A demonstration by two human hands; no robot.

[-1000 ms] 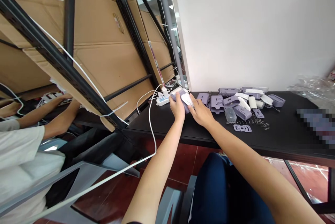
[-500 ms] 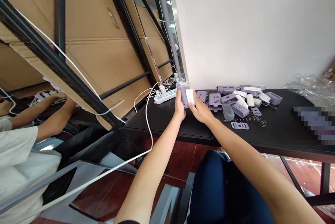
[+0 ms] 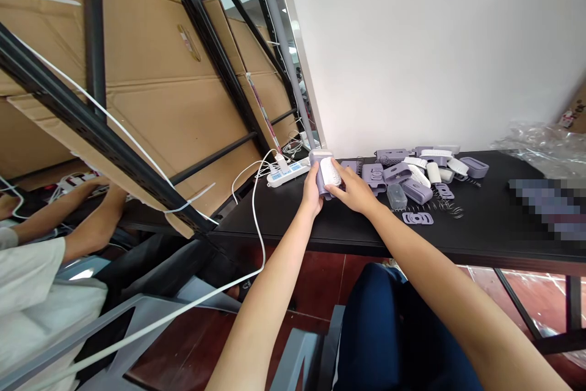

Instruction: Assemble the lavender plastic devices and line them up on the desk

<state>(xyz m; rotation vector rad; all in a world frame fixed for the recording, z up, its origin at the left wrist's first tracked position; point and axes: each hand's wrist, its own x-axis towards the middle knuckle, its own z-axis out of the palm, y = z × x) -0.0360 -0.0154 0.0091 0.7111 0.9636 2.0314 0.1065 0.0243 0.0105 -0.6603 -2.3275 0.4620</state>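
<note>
Above the black tabletop, my left hand (image 3: 312,193) is closed round a purple-grey plastic housing (image 3: 317,162). A white textured piece (image 3: 330,172) lies against the housing's right side, gripped by the fingers of my right hand (image 3: 354,190). My fingers cover part of both pieces, so I cannot tell whether they are joined. Just right of my hands lies a pile of similar parts, including a purple shell (image 3: 374,177), a white oval piece (image 3: 433,171), a transparent plastic part (image 3: 396,196) and a flat purple plate (image 3: 417,218). Thin wire springs (image 3: 445,205) lie near the plate.
A white power strip (image 3: 287,172) with plugs sits left of my hands. Its white cable (image 3: 259,220) hangs over the edge of the black table (image 3: 485,226). A black rack frame (image 3: 114,129) stands at left, with another person's arms (image 3: 98,208) beyond. Plastic wrap (image 3: 535,147) lies far right.
The white piece now faces me more, with the housing turned in my hands. My right fingers have shifted along the white piece. The view has moved slightly.
</note>
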